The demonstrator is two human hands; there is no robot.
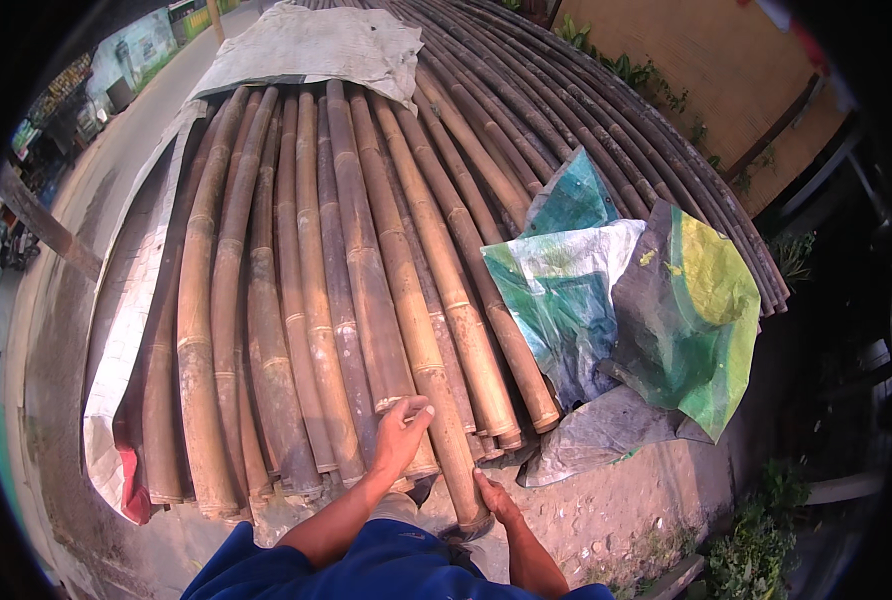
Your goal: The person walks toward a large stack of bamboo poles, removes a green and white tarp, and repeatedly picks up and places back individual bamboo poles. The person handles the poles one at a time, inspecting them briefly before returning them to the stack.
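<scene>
The bamboo pole (436, 370) that both hands are on is long, thick and brown. It lies in a big pile of bamboo poles (296, 290), near the middle, and its cut end sticks out toward the person at the bottom of the view. The far end runs up and away under a grey sheet (316, 40).

The right hand (494, 498) is wrapped around the very end of this pole, from below and from the side. The left hand (403, 432) rests just beside it, on top, with the fingers curled over the pole and over the end of the next pole. Both hands are closed on the bamboo and sit close together. The pole end lies right between them.

What could go wrong? The pole looks heavy and long. If it comes out, the far end may drag on the other poles, and some of those could roll or slide off the pile toward the person's feet. The poles are round, so they roll easily. The cut ends may be sharp or full of splinters, and bare hands could get hurt. A finger could also get pinched between two poles, mostly on the left hand.

To the right, a green and yellow plastic sheet (686, 320) lies crumpled over more poles. A road (116, 150) runs along the left side.
</scene>
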